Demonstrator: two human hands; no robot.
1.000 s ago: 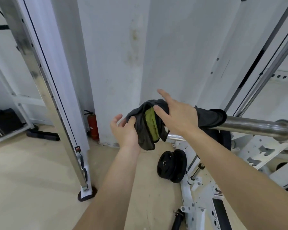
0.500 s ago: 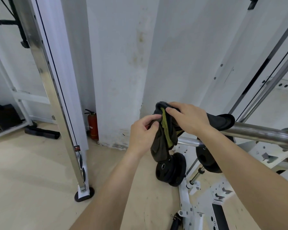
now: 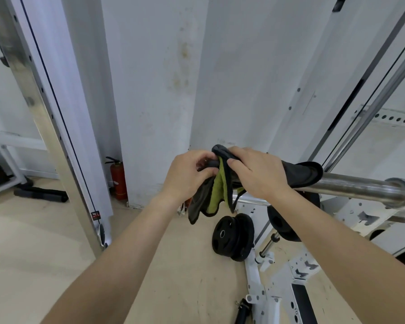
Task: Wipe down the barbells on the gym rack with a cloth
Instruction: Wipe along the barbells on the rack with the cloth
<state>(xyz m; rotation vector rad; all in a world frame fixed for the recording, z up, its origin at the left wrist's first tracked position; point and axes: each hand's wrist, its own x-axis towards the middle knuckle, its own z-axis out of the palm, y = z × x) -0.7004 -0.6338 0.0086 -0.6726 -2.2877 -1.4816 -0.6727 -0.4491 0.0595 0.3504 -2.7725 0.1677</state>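
Cloth, dark grey with a yellow-green inner face, draped over the free end of the barbell, which lies level on the white rack; one flap spreads along the chrome sleeve toward the collar, the rest hangs below the bar's end in loose folds; right hand curled over the cloth on top of the bar, probably to pin it against the steel; left hand pinches the hanging folds just beside it, apparently gathering slack so the fabric wraps the sleeve for a wiping stroke; sleeve beyond the cloth bright and bare; below, black weight plates low beside the rack; red fire extinguisher against the wall.
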